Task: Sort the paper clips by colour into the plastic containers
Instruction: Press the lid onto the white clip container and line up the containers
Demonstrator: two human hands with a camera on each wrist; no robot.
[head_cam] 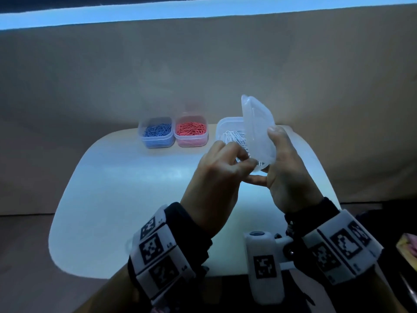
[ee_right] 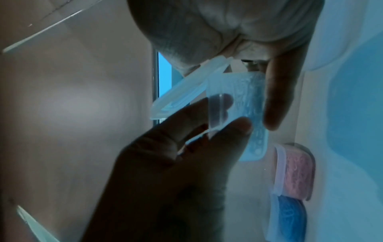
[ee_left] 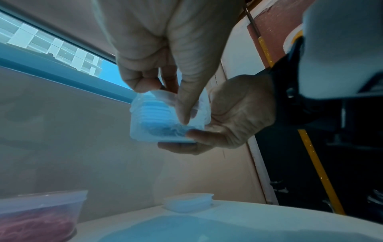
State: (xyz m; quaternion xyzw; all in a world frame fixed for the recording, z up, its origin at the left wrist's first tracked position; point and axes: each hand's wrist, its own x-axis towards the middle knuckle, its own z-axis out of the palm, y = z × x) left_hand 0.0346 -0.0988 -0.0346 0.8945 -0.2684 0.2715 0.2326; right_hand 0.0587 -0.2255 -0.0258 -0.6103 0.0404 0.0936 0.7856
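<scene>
Two hands grip one clear container (head_cam: 228, 129) of white paper clips (head_cam: 234, 137) above the table (head_cam: 112, 188): right hand (head_cam: 286, 168) clasps its lid (head_cam: 257, 132), left hand (head_cam: 216, 177) its body. Left of it stand the pink container (head_cam: 191, 132) and, farther, the blue container (head_cam: 156, 133).

White rounded tabletop (head_cam: 117, 199), tan backdrop (head_cam: 203, 75) behind it, bright blue strip of window (head_cam: 158, 12) above, yellow-striped dark fixtures (ee_left: 319, 172) to one side, wooden floor (head_cam: 22, 267)
</scene>
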